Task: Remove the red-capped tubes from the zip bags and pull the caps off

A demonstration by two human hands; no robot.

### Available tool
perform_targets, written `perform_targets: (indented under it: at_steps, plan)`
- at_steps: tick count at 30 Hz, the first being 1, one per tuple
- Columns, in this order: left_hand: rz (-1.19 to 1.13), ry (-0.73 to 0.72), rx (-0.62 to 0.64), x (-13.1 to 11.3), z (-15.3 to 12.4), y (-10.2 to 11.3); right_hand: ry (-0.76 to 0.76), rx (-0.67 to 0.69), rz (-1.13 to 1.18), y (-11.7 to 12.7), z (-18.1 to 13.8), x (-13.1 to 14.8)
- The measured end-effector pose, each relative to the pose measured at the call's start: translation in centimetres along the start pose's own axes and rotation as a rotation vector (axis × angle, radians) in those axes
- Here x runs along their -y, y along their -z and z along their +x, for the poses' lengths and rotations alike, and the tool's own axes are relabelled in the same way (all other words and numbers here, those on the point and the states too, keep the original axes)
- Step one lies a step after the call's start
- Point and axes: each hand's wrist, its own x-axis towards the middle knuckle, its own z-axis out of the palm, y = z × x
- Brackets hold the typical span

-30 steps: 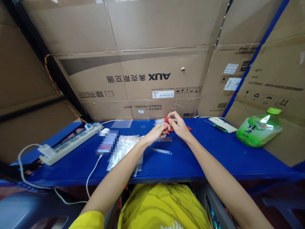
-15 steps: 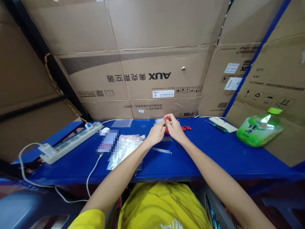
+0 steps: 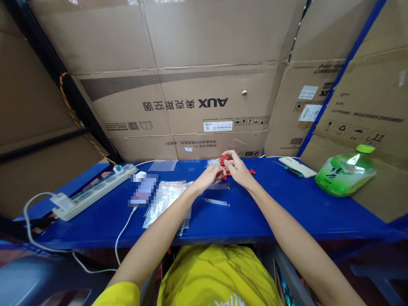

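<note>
My left hand (image 3: 211,177) is closed, and a small red piece shows between its fingertips. Close against it, my right hand (image 3: 237,171) has its index finger stretched out over the red-ended pile, apart from the thumb. Behind the fingers lies a bunch of thin clear tubes (image 3: 211,162) with red ends (image 3: 224,158). Loose red pieces (image 3: 253,171) lie to the right, partly hidden by my right hand. Nearer to me on the blue table (image 3: 255,221) are several thin clear tubes (image 3: 216,202).
A stack of clear zip bags (image 3: 165,199) lies left of my left forearm, beside a blurred phone (image 3: 145,190). A power strip (image 3: 98,189) stands farther left. On the right are a screwdriver (image 3: 293,171), a white flat object (image 3: 298,166) and a green-capped bottle (image 3: 346,172). Cardboard (image 3: 191,85) walls the back.
My hands have shifted slightly apart: the left fingers have come down and turned, and the right index finger has lifted and straightened. More of the red pile shows between them.
</note>
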Motion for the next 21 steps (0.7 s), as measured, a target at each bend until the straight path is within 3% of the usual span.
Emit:
perform_targets:
  at_steps: [4,8,13,21]
  plan:
    - [-0.063,0.056,0.108,-0.2,-0.4,0.7,0.053,0.084,-0.05,0.3,-0.1,0.4]
    - [-0.064,0.069,0.036,-0.2,-0.4,0.5,0.111,0.07,-0.204,-0.2,-0.2,0.8]
    - [-0.038,0.026,-0.026,0.0,-0.3,-0.4,0.065,0.002,-0.424,-0.8,-0.2,0.9]
    - [-0.126,0.061,-0.089,1.0,0.3,-0.6,0.051,-0.024,-0.346,-1.2,-0.2,0.9]
